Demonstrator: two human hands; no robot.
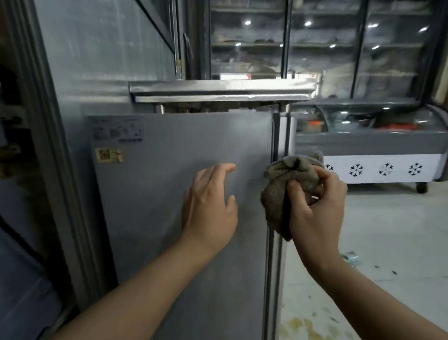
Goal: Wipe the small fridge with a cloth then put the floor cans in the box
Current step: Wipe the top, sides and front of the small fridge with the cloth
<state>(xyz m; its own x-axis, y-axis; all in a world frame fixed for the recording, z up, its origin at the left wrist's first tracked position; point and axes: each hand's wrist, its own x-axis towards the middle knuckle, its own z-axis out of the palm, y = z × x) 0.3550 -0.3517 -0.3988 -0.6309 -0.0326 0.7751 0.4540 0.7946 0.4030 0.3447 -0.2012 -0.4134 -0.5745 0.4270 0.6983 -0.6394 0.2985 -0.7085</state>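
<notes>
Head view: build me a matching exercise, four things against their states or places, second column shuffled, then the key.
1. left hand
2. right hand
3. cloth
4. chest freezer

A. bunched up, at the fridge's right edge
B. open, against the small fridge side panel
C. background right, snowflake marks
D. grips the cloth

Pairs: 1-B, 2-D, 3-A, 4-C

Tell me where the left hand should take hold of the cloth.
Probably the loose bottom corner of the cloth, coming from the left. The right hand grips the bunched middle, so that hanging flap beside the fridge is free, and the left hand is nearby.
</notes>
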